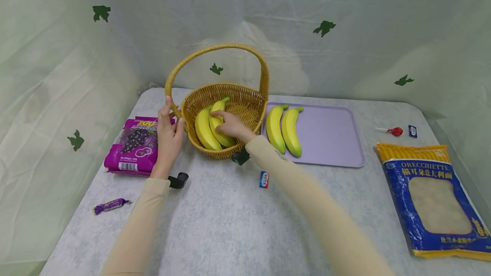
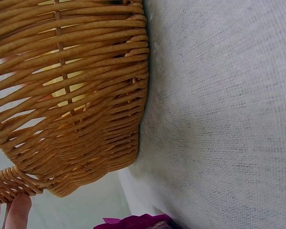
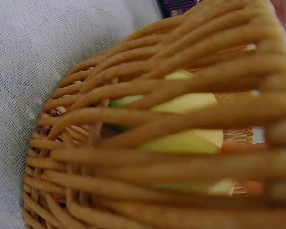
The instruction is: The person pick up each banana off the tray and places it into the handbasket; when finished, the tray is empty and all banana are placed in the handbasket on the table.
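Observation:
A wicker basket [image 1: 239, 97] with a tall arched handle stands at the back of the table, two yellow bananas inside. My left hand [image 1: 168, 137] holds the handle's base at the left rim; in the left wrist view the fingertips [image 2: 18, 212] touch the woven handle. My right hand [image 1: 233, 127] reaches over the front right rim and grips the right-hand banana [image 1: 217, 107]. Against that one lies the other banana [image 1: 205, 130]. The right wrist view shows yellow-green fruit [image 3: 181, 140] through the basket's weave; most of the hand is hidden there.
Right of the basket, a lilac tray [image 1: 330, 139] bears two more bananas [image 1: 291, 133]. A purple candy bag [image 1: 132, 150] lies by my left hand, a wrapped candy [image 1: 111, 205] nearer. Small packet [image 1: 264, 179], lollipop [image 1: 397, 131] and orecchiette bag [image 1: 437, 203] lie farther right.

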`<state>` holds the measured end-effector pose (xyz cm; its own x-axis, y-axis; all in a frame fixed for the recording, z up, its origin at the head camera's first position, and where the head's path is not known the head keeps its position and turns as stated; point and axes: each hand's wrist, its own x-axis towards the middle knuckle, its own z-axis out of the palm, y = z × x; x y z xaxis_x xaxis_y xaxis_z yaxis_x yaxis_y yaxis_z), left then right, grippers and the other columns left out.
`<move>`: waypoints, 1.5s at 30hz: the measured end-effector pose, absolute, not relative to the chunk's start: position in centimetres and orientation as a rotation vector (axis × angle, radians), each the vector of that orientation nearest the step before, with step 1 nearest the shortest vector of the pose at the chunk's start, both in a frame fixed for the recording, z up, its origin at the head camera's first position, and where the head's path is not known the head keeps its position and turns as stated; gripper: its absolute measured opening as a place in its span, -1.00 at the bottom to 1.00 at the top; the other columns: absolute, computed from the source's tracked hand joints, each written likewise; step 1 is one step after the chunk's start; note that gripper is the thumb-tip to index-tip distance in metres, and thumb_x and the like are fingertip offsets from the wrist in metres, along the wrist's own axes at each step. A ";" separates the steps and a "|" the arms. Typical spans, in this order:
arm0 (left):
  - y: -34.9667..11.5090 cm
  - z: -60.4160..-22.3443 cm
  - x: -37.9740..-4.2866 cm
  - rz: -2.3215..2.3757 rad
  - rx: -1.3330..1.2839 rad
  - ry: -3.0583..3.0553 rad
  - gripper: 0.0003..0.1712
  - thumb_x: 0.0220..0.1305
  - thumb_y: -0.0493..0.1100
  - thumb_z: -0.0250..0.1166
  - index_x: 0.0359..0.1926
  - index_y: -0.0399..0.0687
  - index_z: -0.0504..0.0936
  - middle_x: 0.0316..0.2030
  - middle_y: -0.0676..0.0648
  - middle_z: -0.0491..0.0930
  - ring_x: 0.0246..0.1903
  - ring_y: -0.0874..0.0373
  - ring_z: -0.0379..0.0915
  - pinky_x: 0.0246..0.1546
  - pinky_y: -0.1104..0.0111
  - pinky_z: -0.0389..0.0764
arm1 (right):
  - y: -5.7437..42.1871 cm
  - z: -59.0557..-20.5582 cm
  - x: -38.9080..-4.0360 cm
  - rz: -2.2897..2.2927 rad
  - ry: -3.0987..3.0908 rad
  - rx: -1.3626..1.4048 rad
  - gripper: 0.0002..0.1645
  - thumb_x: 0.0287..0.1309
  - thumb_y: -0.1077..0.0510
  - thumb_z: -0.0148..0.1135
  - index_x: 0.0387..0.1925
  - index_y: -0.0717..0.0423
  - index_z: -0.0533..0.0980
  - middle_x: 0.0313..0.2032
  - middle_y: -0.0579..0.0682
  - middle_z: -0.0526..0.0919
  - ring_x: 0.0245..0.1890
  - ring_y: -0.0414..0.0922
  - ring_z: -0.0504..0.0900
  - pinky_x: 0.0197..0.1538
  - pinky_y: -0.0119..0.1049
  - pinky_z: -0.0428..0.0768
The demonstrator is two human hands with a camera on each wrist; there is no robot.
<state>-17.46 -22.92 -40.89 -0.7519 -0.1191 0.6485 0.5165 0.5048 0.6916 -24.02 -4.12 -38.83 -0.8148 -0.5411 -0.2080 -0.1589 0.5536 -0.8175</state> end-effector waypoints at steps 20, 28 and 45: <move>-22.7 -40.7 -17.3 -1.251 -0.319 -2.097 -0.07 0.36 -0.46 0.02 0.41 0.68 0.03 0.11 -0.35 0.26 0.08 -0.26 0.32 -0.10 0.65 0.43 | -3.6 -38.6 -24.0 -1.165 2.356 -0.507 -0.37 0.25 0.28 0.12 0.35 -0.07 0.33 0.28 0.12 0.34 -0.46 -0.16 0.34 -0.48 -0.41 0.30; -21.8 -39.5 -16.6 -1.216 -0.329 -2.092 -0.01 0.34 -0.52 0.01 0.39 0.73 0.03 0.07 -0.43 0.25 0.07 -0.20 0.31 -0.07 0.65 0.42 | -0.7 -37.7 -24.3 -1.498 2.175 -0.594 -0.45 0.28 0.23 0.16 0.29 0.11 0.36 0.13 0.26 0.43 -0.03 0.02 0.51 0.00 -0.06 0.56; -20.9 -38.2 -15.4 -1.207 -0.341 -2.098 -0.05 0.32 -0.54 0.00 0.42 0.58 0.05 0.07 -0.42 0.25 0.09 -0.13 0.30 -0.07 0.61 0.44 | 8.8 -37.7 -24.6 -1.789 1.978 -0.637 -0.49 0.29 0.20 0.16 0.25 0.16 0.37 0.00 0.25 0.51 -0.02 0.35 0.47 0.00 0.18 0.51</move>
